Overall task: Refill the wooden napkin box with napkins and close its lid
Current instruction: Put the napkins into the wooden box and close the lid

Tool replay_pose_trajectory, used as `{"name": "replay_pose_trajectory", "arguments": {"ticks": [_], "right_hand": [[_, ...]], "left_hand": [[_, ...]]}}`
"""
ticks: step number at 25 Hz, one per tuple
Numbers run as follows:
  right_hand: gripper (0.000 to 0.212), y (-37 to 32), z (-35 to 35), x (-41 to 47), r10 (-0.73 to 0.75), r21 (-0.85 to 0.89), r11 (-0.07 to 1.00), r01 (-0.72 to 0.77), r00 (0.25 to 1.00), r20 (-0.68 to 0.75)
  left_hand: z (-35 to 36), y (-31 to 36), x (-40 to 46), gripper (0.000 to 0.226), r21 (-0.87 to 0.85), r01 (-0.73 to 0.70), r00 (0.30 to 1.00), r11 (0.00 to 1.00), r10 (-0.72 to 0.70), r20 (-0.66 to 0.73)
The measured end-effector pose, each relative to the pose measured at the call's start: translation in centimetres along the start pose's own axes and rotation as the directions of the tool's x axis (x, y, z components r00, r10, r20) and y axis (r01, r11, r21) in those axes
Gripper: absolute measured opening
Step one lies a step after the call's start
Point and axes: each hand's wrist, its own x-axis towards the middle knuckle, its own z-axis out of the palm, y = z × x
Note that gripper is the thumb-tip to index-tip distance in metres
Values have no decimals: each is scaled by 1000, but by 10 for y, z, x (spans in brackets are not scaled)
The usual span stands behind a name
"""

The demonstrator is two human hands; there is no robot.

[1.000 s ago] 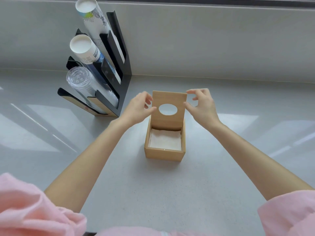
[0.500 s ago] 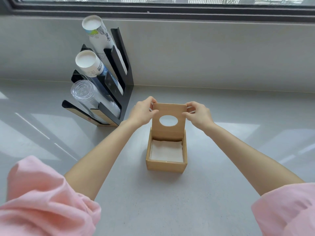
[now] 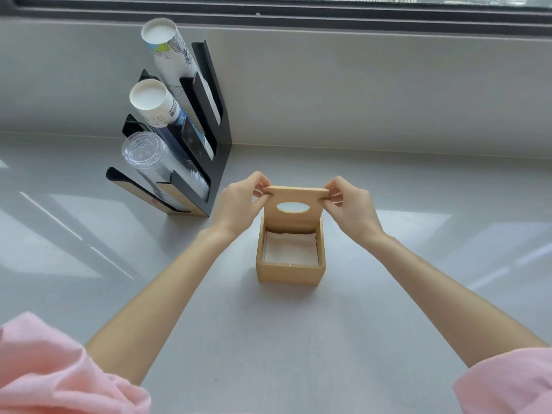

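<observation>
A square wooden napkin box (image 3: pixel 289 274) stands on the grey counter, straight ahead of me. White napkins (image 3: pixel 291 251) fill its inside. Its hinged lid (image 3: pixel 294 221), with an oval hole in the middle, is raised at the far side and tilts toward me. My left hand (image 3: pixel 239 203) pinches the lid's upper left corner between thumb and fingers. My right hand (image 3: pixel 351 206) pinches the upper right corner the same way.
A black slanted cup rack (image 3: pixel 206 130) stands at the back left, against the wall, holding two stacks of paper cups (image 3: pixel 152 98) and a stack of clear plastic cups (image 3: pixel 143 152). The grey counter (image 3: pixel 268 339) stretches around the box. A window frame runs along the top.
Both hands closed from open beside the lid onto its top corners. The lid has tipped from nearly upright toward me, over the box.
</observation>
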Motion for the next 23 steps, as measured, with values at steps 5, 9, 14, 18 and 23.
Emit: {"name": "replay_pose_trajectory", "arguments": {"ticks": [5,9,14,18,23], "right_hand": [[10,9,1,-30,-113,-36,993,115,992,47],[21,18,5,-56,-173,-97,978,184,978,116],[25,27,10,-73,-208,-197,950,244,960,185],[27,33,15,-81,-174,-174,962,212,963,208],[32,40,21,-89,-144,-169,968,185,963,230]], "left_hand": [[-2,-7,-32,7,-125,-45,998,991,49,32],[2,-16,-61,7,1,-149,987,989,149,53],[10,-22,-83,17,131,-314,949,940,313,28],[21,-27,-96,19,206,-355,931,912,365,-10],[31,-32,-107,21,212,-330,941,920,338,-3]]}}
